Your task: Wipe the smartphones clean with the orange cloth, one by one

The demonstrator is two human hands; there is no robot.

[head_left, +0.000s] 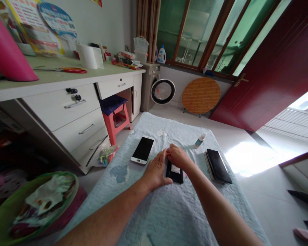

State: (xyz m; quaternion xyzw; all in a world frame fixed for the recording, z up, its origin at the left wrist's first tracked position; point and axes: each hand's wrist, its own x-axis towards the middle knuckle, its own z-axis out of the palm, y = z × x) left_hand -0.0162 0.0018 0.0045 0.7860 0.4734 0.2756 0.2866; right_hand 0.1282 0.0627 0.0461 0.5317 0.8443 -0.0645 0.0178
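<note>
A black phone with a pale label lies on the cloth-covered table, its upper part under my hands. My left hand rests along its left side, fingers straight against the upper edge and thumb by the lower edge. Over the top end, my right hand is closed, its fingers bent and pressed onto the phone; what is under the fingertips is hidden. Left of my hands lies a white phone with a dark screen, face up. A small spray bottle and a stack of dark phones or tablets are to the right.
A light blue cloth covers the table. To the left stand a white desk, a pink stool and a basket full of scraps. Farther back are a washing machine door, a round wooden board and a red door.
</note>
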